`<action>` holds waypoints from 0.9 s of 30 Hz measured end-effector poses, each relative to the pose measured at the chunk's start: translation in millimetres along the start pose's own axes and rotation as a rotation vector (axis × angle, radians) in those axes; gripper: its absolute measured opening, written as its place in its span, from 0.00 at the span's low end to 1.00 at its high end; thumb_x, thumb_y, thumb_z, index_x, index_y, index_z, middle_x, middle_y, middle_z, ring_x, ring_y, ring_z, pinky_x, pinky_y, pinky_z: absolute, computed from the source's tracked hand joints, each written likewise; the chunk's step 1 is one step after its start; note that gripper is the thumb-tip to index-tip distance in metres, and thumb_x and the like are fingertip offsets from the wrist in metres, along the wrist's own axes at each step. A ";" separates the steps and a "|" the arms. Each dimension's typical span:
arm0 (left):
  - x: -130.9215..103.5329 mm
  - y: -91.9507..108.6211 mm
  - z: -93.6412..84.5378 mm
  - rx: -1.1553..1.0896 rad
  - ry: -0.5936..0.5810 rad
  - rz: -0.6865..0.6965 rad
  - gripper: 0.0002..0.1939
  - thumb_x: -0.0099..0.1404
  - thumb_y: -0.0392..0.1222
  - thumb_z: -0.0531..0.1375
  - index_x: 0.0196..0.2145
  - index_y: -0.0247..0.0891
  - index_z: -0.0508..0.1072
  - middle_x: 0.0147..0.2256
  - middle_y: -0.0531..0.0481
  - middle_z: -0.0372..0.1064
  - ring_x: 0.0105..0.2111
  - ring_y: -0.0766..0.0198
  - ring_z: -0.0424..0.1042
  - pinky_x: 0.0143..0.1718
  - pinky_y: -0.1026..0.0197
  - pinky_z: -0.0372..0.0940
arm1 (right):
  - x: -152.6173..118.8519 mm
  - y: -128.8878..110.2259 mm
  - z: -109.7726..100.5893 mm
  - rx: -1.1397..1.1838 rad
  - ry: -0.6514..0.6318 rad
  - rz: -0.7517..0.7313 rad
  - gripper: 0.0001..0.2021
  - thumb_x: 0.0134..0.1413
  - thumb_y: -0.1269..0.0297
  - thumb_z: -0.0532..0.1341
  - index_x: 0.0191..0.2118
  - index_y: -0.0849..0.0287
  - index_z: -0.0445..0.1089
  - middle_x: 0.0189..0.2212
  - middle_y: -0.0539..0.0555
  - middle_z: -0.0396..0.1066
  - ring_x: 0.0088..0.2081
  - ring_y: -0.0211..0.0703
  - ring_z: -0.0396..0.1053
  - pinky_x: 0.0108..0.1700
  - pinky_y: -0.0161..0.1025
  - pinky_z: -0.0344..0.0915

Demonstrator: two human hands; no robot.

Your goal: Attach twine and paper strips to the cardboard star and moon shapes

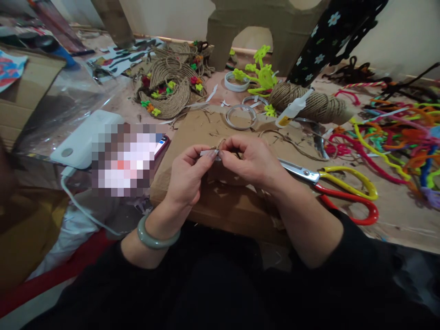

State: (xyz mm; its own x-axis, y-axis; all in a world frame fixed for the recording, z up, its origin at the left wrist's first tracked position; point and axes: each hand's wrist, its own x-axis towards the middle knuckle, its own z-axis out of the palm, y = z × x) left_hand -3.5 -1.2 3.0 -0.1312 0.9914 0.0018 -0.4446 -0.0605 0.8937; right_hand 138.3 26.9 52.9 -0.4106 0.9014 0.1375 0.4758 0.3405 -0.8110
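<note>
Over a flat cardboard box (pixel 199 133), both hands meet at their fingertips. My left hand (pixel 187 176), with a pale green bangle (pixel 154 236) at its wrist, pinches a small white strip (pixel 205 153). My right hand (pixel 252 160) is closed on the end of a brown twine (pixel 222 141) beside the strip; the fingers hide how the two join. Twine also trails across the box right of that hand. Scissors (pixel 338 181) with yellow and red handles lie partly behind my right forearm.
Behind the box are a white glue bottle (pixel 292 110), a twine spool (pixel 309 101), rings (pixel 240 117) and coiled twine pieces (pixel 168 78) with small coloured flowers. Colourful pipe cleaners (pixel 395 133) heap at the right. A white power bank (pixel 85 137) with its cable lies left.
</note>
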 end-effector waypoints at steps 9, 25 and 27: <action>-0.6 -2.2 0.5 -0.045 -0.034 0.027 0.13 0.48 0.46 0.72 0.31 0.41 0.78 0.30 0.53 0.75 0.30 0.66 0.72 0.36 0.63 0.68 | 0.4 1.6 -1.7 0.072 0.065 -0.032 0.08 0.52 0.63 0.56 0.28 0.60 0.67 0.23 0.47 0.66 0.28 0.33 0.61 0.32 0.34 0.56; 1.9 -0.8 1.2 -0.160 0.017 -0.008 0.12 0.47 0.42 0.73 0.29 0.40 0.76 0.29 0.56 0.74 0.29 0.69 0.72 0.36 0.66 0.69 | -0.9 14.7 -2.5 -0.071 0.201 -0.372 0.08 0.56 0.58 0.61 0.36 0.56 0.73 0.45 0.55 0.72 0.50 0.45 0.69 0.54 0.46 0.65; 1.6 0.2 1.9 -0.169 0.013 -0.019 0.13 0.46 0.42 0.73 0.28 0.40 0.76 0.28 0.56 0.74 0.28 0.70 0.72 0.34 0.67 0.68 | 0.1 16.9 -0.9 -0.116 0.178 -0.406 0.07 0.57 0.59 0.61 0.36 0.55 0.73 0.46 0.55 0.71 0.51 0.45 0.69 0.55 0.47 0.65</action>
State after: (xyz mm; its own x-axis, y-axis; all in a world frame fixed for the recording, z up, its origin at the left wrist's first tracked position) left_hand -2.1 0.6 4.1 -0.1324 0.9910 -0.0210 -0.5895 -0.0617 0.8054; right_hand 147.0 33.0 39.7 -0.4467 0.7170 0.5352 0.3918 0.6945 -0.6034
